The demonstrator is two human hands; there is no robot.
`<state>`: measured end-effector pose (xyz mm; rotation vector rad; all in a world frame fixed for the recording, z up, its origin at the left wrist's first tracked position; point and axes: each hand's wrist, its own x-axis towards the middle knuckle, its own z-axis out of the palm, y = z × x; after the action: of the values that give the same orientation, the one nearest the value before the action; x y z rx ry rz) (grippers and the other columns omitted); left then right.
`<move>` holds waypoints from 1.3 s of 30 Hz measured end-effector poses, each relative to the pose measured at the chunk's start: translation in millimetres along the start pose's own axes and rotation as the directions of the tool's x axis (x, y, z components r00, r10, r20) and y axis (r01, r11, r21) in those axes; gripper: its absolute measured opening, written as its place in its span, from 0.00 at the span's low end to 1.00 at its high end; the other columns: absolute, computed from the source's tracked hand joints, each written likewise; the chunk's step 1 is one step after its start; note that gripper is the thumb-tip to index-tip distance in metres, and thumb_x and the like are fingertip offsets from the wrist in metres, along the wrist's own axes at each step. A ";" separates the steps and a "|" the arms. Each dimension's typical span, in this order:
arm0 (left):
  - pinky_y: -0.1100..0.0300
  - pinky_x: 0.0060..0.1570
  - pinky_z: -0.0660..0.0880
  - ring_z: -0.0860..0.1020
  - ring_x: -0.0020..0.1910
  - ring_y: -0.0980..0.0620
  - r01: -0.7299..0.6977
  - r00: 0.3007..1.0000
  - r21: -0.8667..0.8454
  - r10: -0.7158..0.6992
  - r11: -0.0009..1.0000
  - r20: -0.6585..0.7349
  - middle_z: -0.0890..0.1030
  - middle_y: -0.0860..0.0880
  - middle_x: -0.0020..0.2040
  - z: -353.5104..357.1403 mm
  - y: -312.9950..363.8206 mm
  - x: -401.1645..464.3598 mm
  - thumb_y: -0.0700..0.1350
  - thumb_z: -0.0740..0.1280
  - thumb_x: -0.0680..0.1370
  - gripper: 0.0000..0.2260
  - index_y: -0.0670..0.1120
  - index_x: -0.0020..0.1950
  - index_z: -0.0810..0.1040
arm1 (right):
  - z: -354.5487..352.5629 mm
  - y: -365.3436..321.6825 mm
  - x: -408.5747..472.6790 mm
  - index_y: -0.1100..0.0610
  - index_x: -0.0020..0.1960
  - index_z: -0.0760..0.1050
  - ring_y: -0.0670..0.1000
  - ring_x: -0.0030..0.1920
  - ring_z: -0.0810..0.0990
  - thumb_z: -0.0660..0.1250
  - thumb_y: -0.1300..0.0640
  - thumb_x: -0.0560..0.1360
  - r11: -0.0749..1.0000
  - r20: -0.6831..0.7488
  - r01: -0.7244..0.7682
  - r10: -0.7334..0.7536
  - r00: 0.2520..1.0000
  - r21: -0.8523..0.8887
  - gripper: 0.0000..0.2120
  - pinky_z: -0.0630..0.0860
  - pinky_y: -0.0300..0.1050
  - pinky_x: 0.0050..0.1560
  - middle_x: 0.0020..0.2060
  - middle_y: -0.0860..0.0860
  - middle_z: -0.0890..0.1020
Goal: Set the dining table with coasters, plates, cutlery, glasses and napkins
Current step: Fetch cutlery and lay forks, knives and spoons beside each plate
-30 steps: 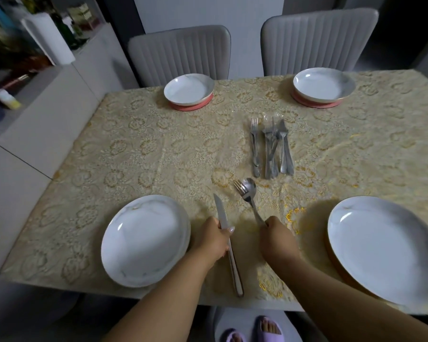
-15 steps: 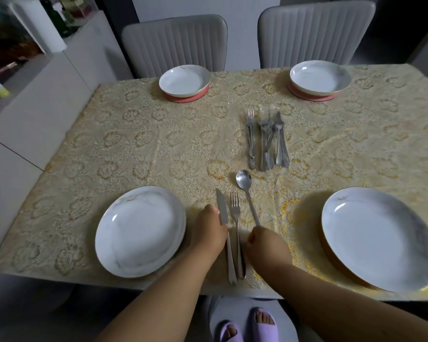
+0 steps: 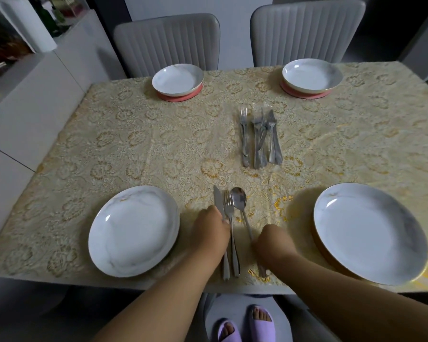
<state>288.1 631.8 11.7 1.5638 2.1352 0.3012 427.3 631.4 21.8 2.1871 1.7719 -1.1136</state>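
Left hand curling over the steel table knife, fingers pressing its handle at the blade's base, seemingly pinching it; knife lying flat on the worktop. Right hand closing round the stem of the steel spoon, bowl resting on the cloth, pointing away. Steel fork lying untouched between the two, tines just beside the knife blade.

Risks, judging from the layout: three pieces crowding together, so nudging the knife likely dragging the fork askew. Handle ends sitting at the near edge of the gold-patterned tablecloth; pulling either piece nearer possibly tipping it to the floor, toward the lilac slippers. Embossed cloth possibly snagging tines or bunching under a sliding hand. White marbled plate at near left lying close to the left hand's knuckles, a bump shifting it.

Hard to make out: fingertips of both hands hiding under the palms, so grip on the knife uncertain. Spare cutlery bundle at mid-worktop overlapping, count unclear. Near right plate covering whatever sits beneath, only a dark rim showing. Far plates resting on pink coasters. No glasses or napkins showing.
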 end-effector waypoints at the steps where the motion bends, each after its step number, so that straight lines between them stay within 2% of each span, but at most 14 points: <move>1: 0.60 0.33 0.66 0.75 0.40 0.51 -0.022 1.000 0.022 0.022 1.000 0.008 0.76 0.49 0.45 1.9 1.3 -2.6 0.46 0.63 0.79 0.05 0.44 0.49 0.74 | 2.1 4.2 -3.4 0.58 0.36 0.67 0.55 0.39 0.82 0.60 0.63 0.76 1.000 0.017 -0.008 0.007 1.000 0.015 0.10 0.79 0.45 0.38 0.36 0.55 0.80; 3: 0.59 0.33 0.66 0.75 0.38 0.49 -0.045 0.998 0.053 0.043 0.998 0.038 0.76 0.48 0.41 6.2 3.9 -6.1 0.47 0.64 0.79 0.08 0.44 0.44 0.74 | 4.7 9.0 -6.3 0.58 0.36 0.68 0.56 0.41 0.82 0.60 0.61 0.76 1.000 0.027 -0.003 0.003 1.000 0.028 0.10 0.79 0.45 0.39 0.40 0.56 0.82; 5: 0.59 0.33 0.65 0.77 0.39 0.46 -0.039 0.998 0.071 0.036 0.997 0.050 0.76 0.45 0.38 8.3 8.3 -7.0 0.48 0.65 0.78 0.10 0.43 0.42 0.75 | 3.5 7.7 -6.4 0.59 0.44 0.71 0.54 0.43 0.81 0.61 0.55 0.78 0.999 -0.021 0.037 -0.037 0.999 0.001 0.08 0.75 0.43 0.39 0.43 0.54 0.81; 7: 0.59 0.31 0.64 0.79 0.41 0.43 -0.018 0.998 0.052 0.015 0.998 0.064 0.77 0.42 0.37 10.4 12.7 -6.8 0.47 0.66 0.78 0.11 0.40 0.40 0.76 | 2.7 3.7 -3.8 0.60 0.52 0.71 0.55 0.48 0.79 0.61 0.51 0.78 0.997 -0.074 0.075 -0.076 0.994 -0.008 0.11 0.70 0.41 0.40 0.47 0.55 0.80; 10: 0.61 0.27 0.61 0.79 0.42 0.43 0.010 0.996 0.013 -0.011 1.000 0.084 0.72 0.45 0.32 13.1 19.1 -7.4 0.46 0.66 0.77 0.11 0.40 0.39 0.75 | 3.2 0.2 1.4 0.60 0.52 0.71 0.56 0.51 0.79 0.60 0.55 0.79 0.997 -0.065 0.073 -0.073 0.995 -0.001 0.08 0.68 0.41 0.40 0.50 0.56 0.80; 14: 0.61 0.36 0.68 0.79 0.46 0.45 0.031 0.995 -0.018 -0.030 0.999 0.091 0.80 0.44 0.43 16.2 27.9 -7.6 0.44 0.66 0.78 0.07 0.41 0.47 0.78 | 4.5 9.2 -0.3 0.58 0.47 0.70 0.55 0.47 0.79 0.60 0.56 0.79 1.000 -0.053 0.018 -0.018 0.998 -0.003 0.06 0.72 0.41 0.41 0.47 0.56 0.79; 18: 0.60 0.40 0.71 0.80 0.47 0.46 0.028 0.995 -0.016 -0.026 0.999 0.100 0.81 0.44 0.46 16.0 29.5 -7.4 0.43 0.65 0.78 0.07 0.41 0.50 0.78 | 2.0 18.9 -1.2 0.61 0.55 0.72 0.55 0.53 0.79 0.59 0.56 0.79 0.999 -0.063 -0.001 -0.002 0.998 -0.050 0.09 0.70 0.40 0.42 0.53 0.56 0.79; 21: 0.60 0.38 0.69 0.78 0.42 0.47 0.011 0.993 -0.030 -0.008 0.999 0.116 0.77 0.48 0.38 15.5 27.7 -7.5 0.46 0.66 0.79 0.08 0.42 0.45 0.77 | 3.3 20.4 1.0 0.60 0.55 0.70 0.56 0.53 0.79 0.58 0.57 0.79 0.997 -0.073 0.058 -0.062 0.995 -0.057 0.08 0.68 0.40 0.42 0.52 0.55 0.79; 24: 0.58 0.28 0.62 0.72 0.32 0.49 0.022 0.998 -0.039 -0.020 0.999 0.057 0.71 0.50 0.31 9.8 23.8 -6.9 0.53 0.64 0.79 0.15 0.44 0.39 0.71 | 4.1 19.5 5.0 0.58 0.54 0.66 0.57 0.50 0.80 0.59 0.57 0.78 0.994 -0.126 0.111 -0.111 0.986 -0.009 0.07 0.68 0.43 0.40 0.48 0.54 0.80; 25: 0.58 0.28 0.63 0.73 0.33 0.48 0.024 1.000 -0.023 -0.024 0.999 0.013 0.73 0.49 0.33 7.2 20.2 -4.7 0.53 0.64 0.79 0.15 0.43 0.41 0.72 | 4.1 18.7 6.3 0.58 0.55 0.65 0.56 0.49 0.80 0.60 0.57 0.78 0.993 -0.141 0.122 -0.121 0.982 -0.004 0.08 0.68 0.42 0.40 0.48 0.54 0.80; 27: 0.57 0.33 0.71 0.78 0.40 0.47 0.041 0.998 0.021 -0.040 0.999 -0.057 0.78 0.47 0.41 1.3 11.3 0.1 0.51 0.64 0.79 0.11 0.42 0.47 0.74 | 4.9 16.8 9.8 0.59 0.55 0.66 0.56 0.49 0.80 0.59 0.58 0.78 0.992 -0.165 0.129 -0.126 0.978 0.002 0.07 0.66 0.42 0.39 0.49 0.54 0.80; 30: 0.53 0.41 0.79 0.79 0.44 0.46 0.071 0.997 0.060 -0.069 0.996 -0.043 0.79 0.46 0.47 -0.4 3.2 0.6 0.47 0.66 0.78 0.09 0.43 0.52 0.73 | 6.1 14.5 14.5 0.60 0.56 0.69 0.55 0.50 0.80 0.57 0.61 0.79 0.993 -0.195 0.120 -0.117 0.974 0.002 0.07 0.66 0.41 0.39 0.50 0.55 0.79; 34: 0.52 0.42 0.79 0.80 0.46 0.45 0.047 0.999 0.075 -0.048 0.996 0.005 0.79 0.46 0.49 4.4 7.3 -0.2 0.45 0.65 0.79 0.08 0.43 0.54 0.72 | 7.2 13.4 18.2 0.60 0.55 0.70 0.54 0.50 0.80 0.57 0.62 0.79 0.994 -0.207 0.110 -0.106 0.972 0.007 0.07 0.66 0.39 0.38 0.50 0.55 0.80; 39: 0.57 0.40 0.75 0.79 0.47 0.46 -0.001 1.000 0.098 -0.001 0.995 0.021 0.79 0.46 0.50 6.3 7.9 1.2 0.45 0.64 0.79 0.09 0.43 0.57 0.72 | 7.5 11.7 17.1 0.59 0.54 0.71 0.53 0.48 0.79 0.58 0.60 0.79 0.992 -0.236 0.129 -0.122 0.964 0.015 0.06 0.64 0.39 0.38 0.49 0.54 0.80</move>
<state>297.5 634.8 9.5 1.6139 2.1630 0.1819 435.0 637.7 2.1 2.3379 2.0265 -0.9429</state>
